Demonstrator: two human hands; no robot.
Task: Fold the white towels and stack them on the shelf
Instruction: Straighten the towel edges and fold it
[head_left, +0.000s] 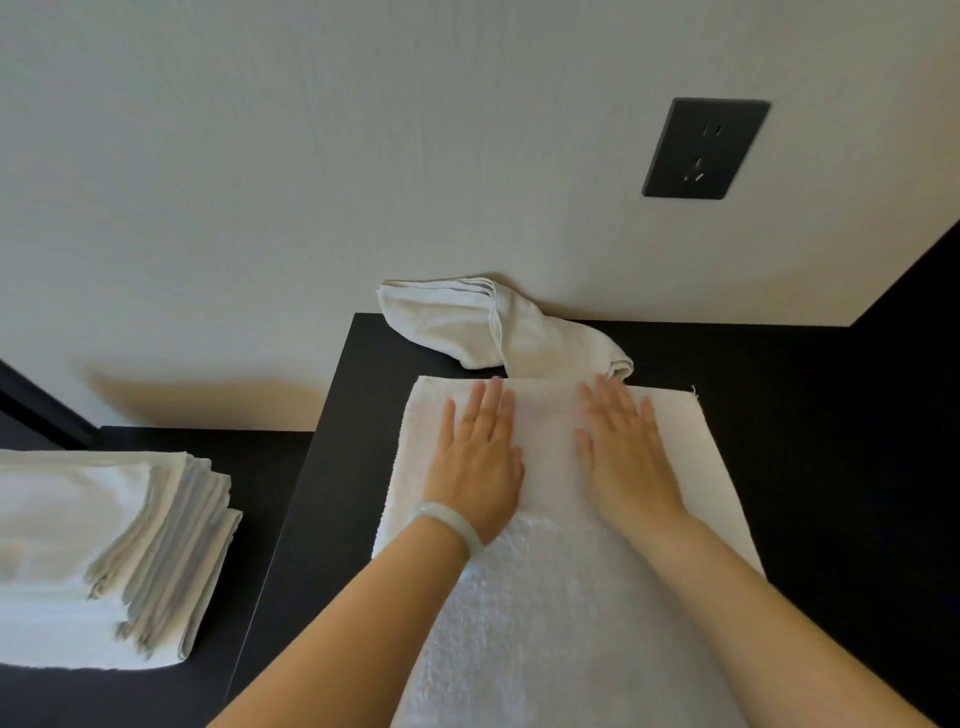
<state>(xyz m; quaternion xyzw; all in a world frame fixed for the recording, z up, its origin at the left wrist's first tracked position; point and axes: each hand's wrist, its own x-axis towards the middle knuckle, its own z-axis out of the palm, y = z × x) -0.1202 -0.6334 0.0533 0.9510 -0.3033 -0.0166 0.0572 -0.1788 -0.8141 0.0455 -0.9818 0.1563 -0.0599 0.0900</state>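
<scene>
Dark worktop (779, 415) against a pale wall (260, 182), black socket plate (705, 148) high at right.

Seen from the head camera: white towel (561, 597) spread flat along the worktop, near end running out of the bottom of the frame, far edge just short of a crumpled white towel (498, 332) slumped at the join of worktop and wall. Left grip (478, 457), pale bracelet (449, 525) at the wrist, and right grip (623, 457) laid side by side on the far part of the spread towel. Palms down, fingers straight and slightly fanned, tips close to the far edge; both released, pressing the cloth and grasping nothing. Forearms reaching forward from the bottom of the frame, a strip of bare towel between the two. Off to the left, on a lower dark surface (249, 467), possibly the shelf, a stack of folded white towels (93, 545), edges stepped, well apart from the work.

Step in hand, by the look of it: smoothing the towel flat, either ahead of a fold or to set one just made. Far part smoother than the nubbly near part, perhaps a doubled layer, hard to say. Next move likely calling for a pinch at two corners or along an edge, a clean carry-over onto the opposite edge, corners matched, then another press. Stacking not yet begun for this towel; crumpled one lying untouched.
</scene>
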